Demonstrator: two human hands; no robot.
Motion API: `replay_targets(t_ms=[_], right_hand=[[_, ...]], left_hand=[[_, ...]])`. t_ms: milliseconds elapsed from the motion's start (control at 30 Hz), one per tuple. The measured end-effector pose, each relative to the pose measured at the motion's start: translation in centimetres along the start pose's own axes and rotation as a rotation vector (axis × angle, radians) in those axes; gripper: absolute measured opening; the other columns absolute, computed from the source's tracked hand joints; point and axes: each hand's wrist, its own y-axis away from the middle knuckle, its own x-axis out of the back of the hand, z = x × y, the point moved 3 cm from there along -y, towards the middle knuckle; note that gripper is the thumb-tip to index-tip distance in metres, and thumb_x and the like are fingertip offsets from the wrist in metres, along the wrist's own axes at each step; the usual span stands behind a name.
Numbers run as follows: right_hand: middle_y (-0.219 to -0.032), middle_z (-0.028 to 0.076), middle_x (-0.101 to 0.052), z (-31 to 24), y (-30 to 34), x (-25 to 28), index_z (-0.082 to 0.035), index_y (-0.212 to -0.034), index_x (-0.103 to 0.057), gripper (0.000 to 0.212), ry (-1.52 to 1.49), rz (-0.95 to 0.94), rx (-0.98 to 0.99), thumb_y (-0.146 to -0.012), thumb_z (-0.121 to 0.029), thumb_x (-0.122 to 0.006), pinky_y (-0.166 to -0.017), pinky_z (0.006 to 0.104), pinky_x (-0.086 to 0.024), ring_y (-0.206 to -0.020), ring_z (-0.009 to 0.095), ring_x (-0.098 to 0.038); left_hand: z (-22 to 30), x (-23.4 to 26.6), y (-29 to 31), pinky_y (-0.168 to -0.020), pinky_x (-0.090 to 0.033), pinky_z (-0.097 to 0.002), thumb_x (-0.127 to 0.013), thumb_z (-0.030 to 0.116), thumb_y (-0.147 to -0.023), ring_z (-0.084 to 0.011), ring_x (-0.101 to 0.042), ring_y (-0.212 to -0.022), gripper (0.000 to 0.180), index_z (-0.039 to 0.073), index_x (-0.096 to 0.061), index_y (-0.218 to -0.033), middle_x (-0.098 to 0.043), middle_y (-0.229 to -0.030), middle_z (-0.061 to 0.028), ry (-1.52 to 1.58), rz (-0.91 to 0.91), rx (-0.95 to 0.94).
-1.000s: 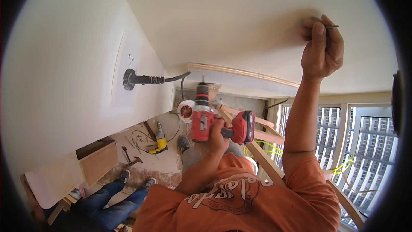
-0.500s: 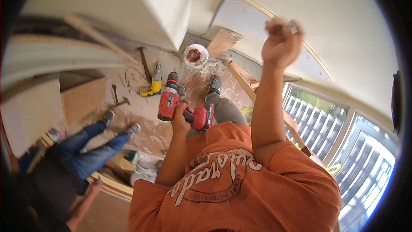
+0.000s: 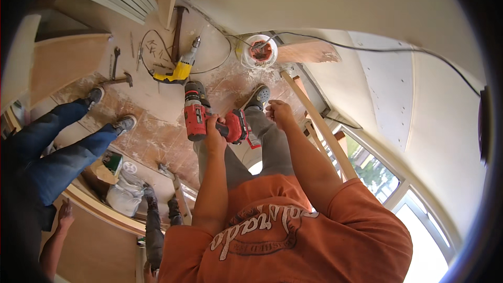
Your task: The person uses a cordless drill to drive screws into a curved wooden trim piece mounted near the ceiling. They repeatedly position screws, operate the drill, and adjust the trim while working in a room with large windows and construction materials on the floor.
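Note:
A red and black cordless drill [image 3: 196, 120] is in my left hand [image 3: 214, 133], its fingers wrapped round the grip. The drill's chuck points away from me, toward the floor in front of my feet, and its battery is on the right. To the right of the drill, over my right knee, is my right hand [image 3: 281, 113], its fingers curled together. Whatever sits between those fingertips, if anything, is too small to tell. Beyond the red drill, a yellow and grey corded drill [image 3: 181, 70] lies on the dusty floor.
A white bucket [image 3: 270, 61] with reddish contents stands by the wall, near a dark cable [image 3: 361, 49]. Hammers [image 3: 177, 36] and a wrench [image 3: 116, 61] lie on the floor. Timber [image 3: 320, 121] leans at the right. A co-worker in jeans [image 3: 68, 165] is at the left.
My right hand has come down from high by the wall to beside the red drill. My left hand keeps hold of the drill. The view has shifted, showing more floor.

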Motion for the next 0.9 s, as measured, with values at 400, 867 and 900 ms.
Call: replay_targets(t_ms=[400, 867, 900], right_hand=[[-0.078, 0.015, -0.07, -1.4, -15.5, -14.0, 0.002, -0.087, -0.07, 0.026, 0.962, -0.172, 0.584, -0.08, -0.023, -0.068, -0.069, 0.0313, -0.052, -0.073, 0.022, -0.068], [-0.08, 0.017, -0.068, 0.0, -12.4, -21.2, 0.001, -0.094, -0.068, 0.026, 1.045, -0.287, 0.593, -0.086, -0.023, -0.061, -0.072, 0.0351, -0.052, -0.074, 0.028, -0.068], [-0.083, 0.017, -0.068, 0.8, -10.8, -21.3, 0.001, -0.093, -0.069, 0.027, 1.058, -0.24, 0.494, -0.084, -0.023, -0.063, -0.074, 0.0367, -0.053, -0.077, 0.029, -0.068]], left_hand=[[-6.5, 7.8, -7.5, -0.065, -0.048, -0.0263, -0.068, 0.021, -0.083, -0.0128, -0.06, -0.07, 0.018, 0.009, -0.06, -0.094, -0.062, -0.08, -0.0028, -0.127, 0.337, -0.007], [-6.2, 7.6, -8.3, -0.061, -0.043, -0.0256, -0.062, 0.013, -0.084, -0.0114, -0.056, -0.064, 0.007, 0.007, -0.058, -0.083, -0.056, -0.07, -0.0004, 0.095, 0.452, 0.08], [-6.4, 10.3, -8.9, -0.064, -0.044, -0.0271, -0.062, 0.014, -0.085, -0.0127, -0.055, -0.067, 0.009, 0.009, -0.058, -0.09, -0.056, -0.073, -0.0009, -0.007, 0.377, -0.024]])
